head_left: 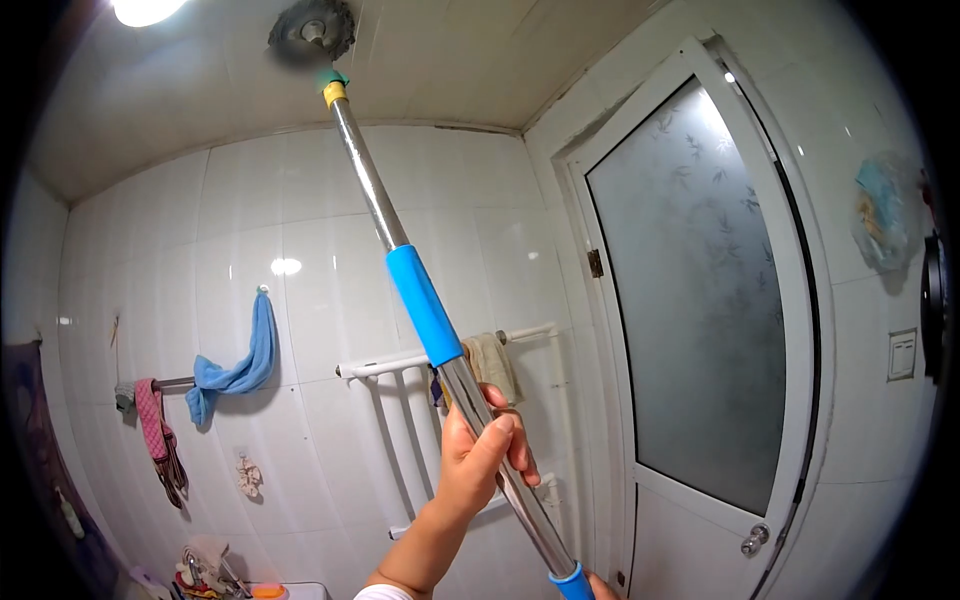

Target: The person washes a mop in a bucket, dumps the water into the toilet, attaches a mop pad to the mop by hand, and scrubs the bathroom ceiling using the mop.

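Observation:
A long metal pole (365, 175) with blue grip sleeves slants up from the bottom centre to the ceiling. Its round grey mop head (312, 32) is up against the ceiling panels. My left hand (487, 450) is wrapped round the bare metal below the upper blue sleeve (425, 305). At the bottom edge, my right hand (600, 588) shows only in part, beside the lower blue sleeve (572, 582); most of its fingers are hidden.
A white towel rack (400, 368) is behind the pole. To the right stands a frosted-glass door (690, 300). Blue (262, 345) and pink (150, 420) cloths hang on the left wall. A lit lamp (145, 8) is at the top left.

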Motion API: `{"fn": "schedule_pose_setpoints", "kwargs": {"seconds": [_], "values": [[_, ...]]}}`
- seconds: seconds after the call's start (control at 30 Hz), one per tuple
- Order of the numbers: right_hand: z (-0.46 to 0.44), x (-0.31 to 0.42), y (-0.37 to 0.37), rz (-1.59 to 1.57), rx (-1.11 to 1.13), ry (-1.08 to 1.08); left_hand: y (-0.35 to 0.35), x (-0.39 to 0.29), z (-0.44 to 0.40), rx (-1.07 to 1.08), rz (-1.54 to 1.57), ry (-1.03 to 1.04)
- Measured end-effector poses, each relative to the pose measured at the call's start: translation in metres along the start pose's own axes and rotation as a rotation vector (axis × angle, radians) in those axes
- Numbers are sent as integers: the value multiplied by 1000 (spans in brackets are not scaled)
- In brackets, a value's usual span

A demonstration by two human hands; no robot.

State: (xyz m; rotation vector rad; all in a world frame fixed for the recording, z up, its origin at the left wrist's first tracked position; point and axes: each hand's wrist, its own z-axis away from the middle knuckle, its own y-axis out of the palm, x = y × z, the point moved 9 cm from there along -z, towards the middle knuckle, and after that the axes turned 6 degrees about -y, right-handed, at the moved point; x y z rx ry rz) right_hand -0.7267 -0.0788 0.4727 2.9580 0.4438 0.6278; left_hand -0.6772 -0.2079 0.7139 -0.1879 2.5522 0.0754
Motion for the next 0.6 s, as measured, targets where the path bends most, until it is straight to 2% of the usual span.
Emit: {"fn": "schedule_pose_setpoints", "kwargs": {"seconds": [0.4, 0.6], "values": [[6, 2, -54, -14, -103, -8, 64, 10, 4, 106, -50, -11], [8, 9, -80, -17, -109, 52, 110, 15, 8, 247, -67, -46]]}}
